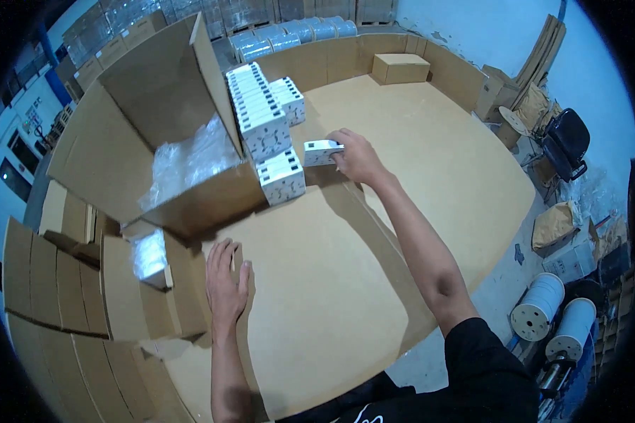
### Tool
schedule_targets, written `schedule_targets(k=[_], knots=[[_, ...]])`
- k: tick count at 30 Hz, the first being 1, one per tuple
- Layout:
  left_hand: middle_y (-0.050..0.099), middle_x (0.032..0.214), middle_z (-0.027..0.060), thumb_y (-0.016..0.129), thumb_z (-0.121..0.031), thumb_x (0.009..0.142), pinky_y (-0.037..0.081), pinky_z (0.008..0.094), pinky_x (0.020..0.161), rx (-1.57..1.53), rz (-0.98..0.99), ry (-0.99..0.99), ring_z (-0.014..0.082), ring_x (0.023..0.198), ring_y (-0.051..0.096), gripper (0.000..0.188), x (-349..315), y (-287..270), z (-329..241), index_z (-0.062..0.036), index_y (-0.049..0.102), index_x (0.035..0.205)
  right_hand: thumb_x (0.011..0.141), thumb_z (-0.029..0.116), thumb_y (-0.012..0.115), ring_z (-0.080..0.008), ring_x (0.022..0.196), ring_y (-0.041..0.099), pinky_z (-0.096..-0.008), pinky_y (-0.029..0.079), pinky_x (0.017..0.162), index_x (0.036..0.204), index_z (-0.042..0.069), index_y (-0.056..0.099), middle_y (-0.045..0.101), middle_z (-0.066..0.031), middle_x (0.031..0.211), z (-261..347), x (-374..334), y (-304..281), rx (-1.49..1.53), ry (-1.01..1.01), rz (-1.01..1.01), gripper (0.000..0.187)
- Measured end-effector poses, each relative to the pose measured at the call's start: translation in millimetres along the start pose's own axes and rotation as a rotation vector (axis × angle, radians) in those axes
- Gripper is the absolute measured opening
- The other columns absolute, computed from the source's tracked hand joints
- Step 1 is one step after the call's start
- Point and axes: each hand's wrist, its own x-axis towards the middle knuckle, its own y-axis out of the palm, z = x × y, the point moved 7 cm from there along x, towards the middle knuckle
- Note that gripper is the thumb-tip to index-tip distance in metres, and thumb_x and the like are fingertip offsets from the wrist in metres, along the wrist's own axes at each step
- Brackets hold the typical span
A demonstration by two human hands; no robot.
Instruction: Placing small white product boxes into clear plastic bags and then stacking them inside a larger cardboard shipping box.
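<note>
Here at the near left edge of the worktop (310,282), the left hand (226,285) lies spread and empty, perhaps just steadying the body; whether its fingertips touch the small open carton (183,299) beside it is hard to tell. Inside that carton sits a shiny plastic-wrapped bundle (149,255). Up toward the middle, the right hand (358,158) has its grip closed on a slim white box (319,152), pinched at the right end, which seems to keep the left end clear. Just left, matching white boxes (282,185) stand in tight rows, flat-sided, likely so they prop each other. Crumpled clear film (190,162) bulges in the tall corrugated carton (85,166) beside them. Over at the far edge, a squat brown carton (401,69) rests against the cardboard rim (331,62).
</note>
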Motion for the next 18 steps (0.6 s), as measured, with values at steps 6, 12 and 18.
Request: schedule_targets(k=[6, 12, 18], knots=[[0.065, 0.12, 0.0138, 0.066, -0.01, 0.094, 0.05, 0.0377, 0.1, -0.255, -0.076, -0.029, 0.0252, 0.113, 0.062, 0.034, -12, -10, -5, -0.0026, 0.061, 0.127, 0.083, 0.001, 0.069, -0.0376, 0.108, 0.063, -0.0481, 0.052, 0.094, 0.113, 0.006, 0.065, 0.065, -0.0153, 0.111, 61, -65, -24, 0.041, 0.116, 0.067, 0.03], [0.069, 0.085, 0.0043, 0.062, -0.017, 0.102, 0.047, 0.0231, 0.063, -0.808, -0.018, -0.332, 0.0065, 0.071, 0.058, 0.027, -20, -2, 21, -0.0038, 0.062, 0.126, 0.082, 0.004, 0.072, -0.0379, 0.101, 0.065, -0.0463, 0.053, 0.089, 0.115, 0.002, 0.064, 0.067, -0.0188, 0.106, 143, -97, 20, 0.201, -0.11, 0.156, 0.034], [0.07, 0.081, 0.006, 0.046, -0.036, 0.11, 0.043, 0.0201, 0.053, -1.091, 0.018, -0.415, 0.0058, 0.062, 0.057, 0.034, -21, 6, 41, -0.0087, 0.062, 0.124, 0.081, 0.004, 0.072, -0.0366, 0.098, 0.064, -0.0436, 0.054, 0.086, 0.114, 0.004, 0.064, 0.065, -0.0172, 0.104, 201, -103, 59, 0.292, -0.167, 0.213, 0.034]])
